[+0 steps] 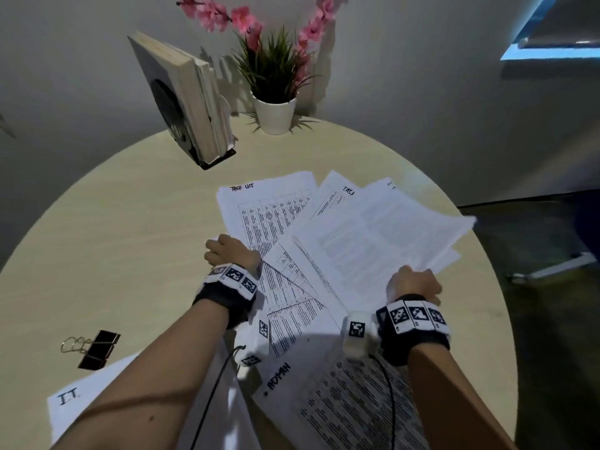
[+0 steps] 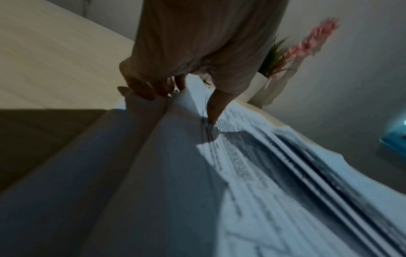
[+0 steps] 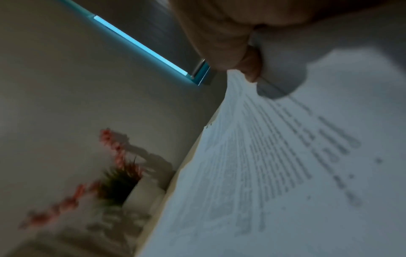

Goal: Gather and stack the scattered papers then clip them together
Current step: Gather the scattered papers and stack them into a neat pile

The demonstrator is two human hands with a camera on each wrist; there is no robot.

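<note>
Papers (image 1: pixel 328 254) pinched at both sides, left hand (image 1: pixel 231 252) and right hand (image 1: pixel 413 284) fingers curled on edges: draw together, square on bench (image 1: pixel 130 228), then fetch clip (image 1: pixel 97 349).

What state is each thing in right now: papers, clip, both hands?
White printed papers: fanned, overlapping, unstacked.
Sheaf of white sheets: lifted at the near edge.
Black binder clip: lying on the round beige table, unused.
Left hand: pinching paper edges.
Right hand: gripping the sheaf.

Office desk — papers (image 1: pixel 373 241) (books (image 1: pixel 188 99), plant (image 1: pixel 274 92))
</note>
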